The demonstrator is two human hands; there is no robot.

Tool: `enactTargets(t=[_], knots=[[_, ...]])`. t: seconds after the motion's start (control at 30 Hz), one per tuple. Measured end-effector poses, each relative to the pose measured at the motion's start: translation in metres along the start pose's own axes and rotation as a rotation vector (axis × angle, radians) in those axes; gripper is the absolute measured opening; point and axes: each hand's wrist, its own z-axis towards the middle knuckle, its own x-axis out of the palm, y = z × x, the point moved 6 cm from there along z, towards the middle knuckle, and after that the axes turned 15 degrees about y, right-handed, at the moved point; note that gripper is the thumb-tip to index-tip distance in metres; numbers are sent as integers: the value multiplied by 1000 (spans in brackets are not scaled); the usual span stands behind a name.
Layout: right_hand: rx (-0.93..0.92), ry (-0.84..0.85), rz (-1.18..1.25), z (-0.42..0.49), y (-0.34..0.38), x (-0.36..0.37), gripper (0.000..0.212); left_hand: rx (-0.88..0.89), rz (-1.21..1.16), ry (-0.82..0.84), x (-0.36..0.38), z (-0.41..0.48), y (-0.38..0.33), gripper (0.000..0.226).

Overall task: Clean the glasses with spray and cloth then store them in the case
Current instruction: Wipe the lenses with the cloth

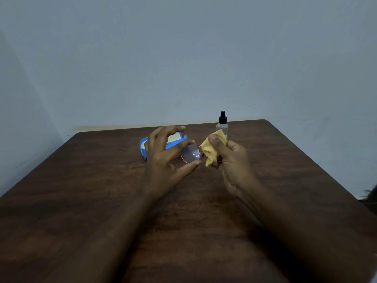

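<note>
The thin-rimmed round glasses (191, 153) are held up above the table. My left hand (166, 158) pinches the rim of one lens between a finger above and the thumb below. My right hand (229, 158) grips the yellow cloth (212, 149), which is bunched over the other lens and hides it. The blue glasses case (142, 147) lies open on the table behind my left hand, partly hidden by it. A clear spray bottle (222, 125) with a black nozzle stands upright behind the cloth.
The dark wooden table (102, 190) reaches a pale wall at the back. Its right edge runs diagonally toward me, and something dark and blurred shows beyond that edge at the right.
</note>
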Motion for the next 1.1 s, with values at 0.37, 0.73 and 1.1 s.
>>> enactTargets(t=[0.37, 0.73, 1.1], knots=[[-4, 86, 94, 4, -2, 6, 16, -130, -58, 7, -5, -1, 7, 42], [-9, -6, -39, -1, -3, 0, 31, -51, -66, 21, 3, -2, 4, 38], [-35, 51, 14, 5, -2, -1, 21, -124, -64, 8, -2, -2, 9, 41]])
